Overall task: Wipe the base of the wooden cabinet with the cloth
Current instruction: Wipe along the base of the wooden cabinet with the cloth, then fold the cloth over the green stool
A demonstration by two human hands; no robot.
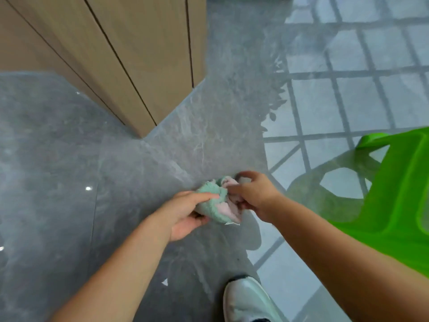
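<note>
A bunched cloth (216, 201), mint green with pink patches, is held in the air between both hands above the grey floor. My left hand (185, 217) grips its left side from below, thumb on top. My right hand (255, 196) pinches its right side with the fingers curled in. The wooden cabinet (116, 54) fills the upper left, light brown with dark vertical seams. Its bottom corner (141, 133) meets the floor well ahead and left of the hands.
Glossy grey stone floor (69, 182) runs around the cabinet. A bright green plastic stool (394, 194) stands close on the right. My white shoe (246, 300) shows at the bottom. Window-grid light falls on the floor at upper right.
</note>
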